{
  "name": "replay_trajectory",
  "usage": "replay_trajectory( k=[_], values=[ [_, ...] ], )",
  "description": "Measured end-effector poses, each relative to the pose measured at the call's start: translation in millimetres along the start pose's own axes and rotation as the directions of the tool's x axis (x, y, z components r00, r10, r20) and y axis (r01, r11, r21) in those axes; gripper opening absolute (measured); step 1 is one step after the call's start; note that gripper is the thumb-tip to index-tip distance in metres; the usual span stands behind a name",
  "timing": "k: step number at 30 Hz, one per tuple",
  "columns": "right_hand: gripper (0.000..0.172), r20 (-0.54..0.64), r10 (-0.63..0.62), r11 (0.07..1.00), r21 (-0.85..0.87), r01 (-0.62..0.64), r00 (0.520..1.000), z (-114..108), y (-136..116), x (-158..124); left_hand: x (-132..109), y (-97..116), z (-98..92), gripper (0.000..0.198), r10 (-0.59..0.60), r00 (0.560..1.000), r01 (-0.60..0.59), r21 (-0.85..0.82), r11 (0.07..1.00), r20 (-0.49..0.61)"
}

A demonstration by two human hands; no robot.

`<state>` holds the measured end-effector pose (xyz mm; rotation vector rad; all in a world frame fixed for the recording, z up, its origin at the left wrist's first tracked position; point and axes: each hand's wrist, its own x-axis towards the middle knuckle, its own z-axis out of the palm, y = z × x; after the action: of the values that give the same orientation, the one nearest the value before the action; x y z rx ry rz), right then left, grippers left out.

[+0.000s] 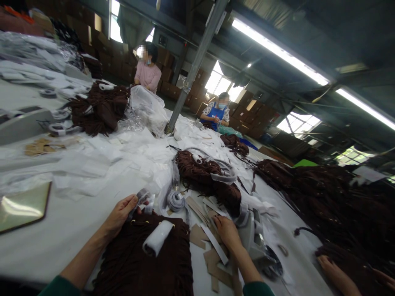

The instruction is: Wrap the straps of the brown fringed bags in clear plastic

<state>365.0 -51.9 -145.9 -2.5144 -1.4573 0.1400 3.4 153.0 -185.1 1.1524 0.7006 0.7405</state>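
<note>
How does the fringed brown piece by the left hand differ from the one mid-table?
The near piece lies fairly flat; the middle piece is bunched up. The left hand is at the near piece's top edge; the middle piece lies farther off, untouched. Both are dark brown and fringed, each with a white roll on top.

Dim overall | ceiling tubes point(279, 51) glare | windows point(217, 80) blown out | glossy panel point(23, 209) reflects | edges stretched, soft

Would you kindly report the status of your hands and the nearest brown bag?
Left hand on grey strap at bag's top edge; right hand at card pieces beside it; white roll on bag, perhaps in the way.
</note>
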Motion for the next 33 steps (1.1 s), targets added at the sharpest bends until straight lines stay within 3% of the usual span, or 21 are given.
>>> replay_trajectory(
  k=[9, 15, 20, 24, 26, 29, 33],
  values=[
    [0.027, 0.03, -0.095, 0.994, 0.047, 0.094, 0.995, 1, 7, -8, 0, -3, -1.7, 0.043, -0.006, 1.0, 0.006, 0.011, 1.0, 0.008],
    [0.041, -0.106, 0.008, 0.996, 0.091, 0.002, 0.994, -15, 4, 7, -1, 2, 0.7, 0.043, -0.001, 1.0, 0.001, -0.002, 1.0, 0.005],
    [0.035, -0.243, -0.027, 0.998, 0.051, 0.04, 0.97, -17, -28, 4, -2, 5, 3.1, 0.043, -0.009, 1.0, 0.009, 0.004, 1.0, -0.008],
    [0.025, -0.055, -0.201, 0.976, 0.078, 0.205, 0.978, 3, -49, -11, -3, 6, 3.4, 0.043, -0.008, 1.0, 0.008, -0.001, 1.0, -0.021],
    [0.028, -0.02, -0.164, 0.979, 0.12, 0.165, 0.986, 9, -47, -15, -3, 6, 3.3, 0.043, -0.011, 1.0, 0.011, -0.003, 1.0, -0.028],
    [0.028, -0.068, -0.071, 0.989, 0.122, 0.079, 0.995, 8, -36, -15, -2, 5, 2.4, 0.043, -0.025, 1.0, 0.024, -0.013, 1.0, -0.019],
    [0.018, 0.013, -0.125, 0.985, 0.122, 0.123, 0.992, 9, -35, -12, -2, 2, 0.4, 0.043, -0.028, 0.999, 0.029, 0.013, 1.0, -0.023]
  ],
)
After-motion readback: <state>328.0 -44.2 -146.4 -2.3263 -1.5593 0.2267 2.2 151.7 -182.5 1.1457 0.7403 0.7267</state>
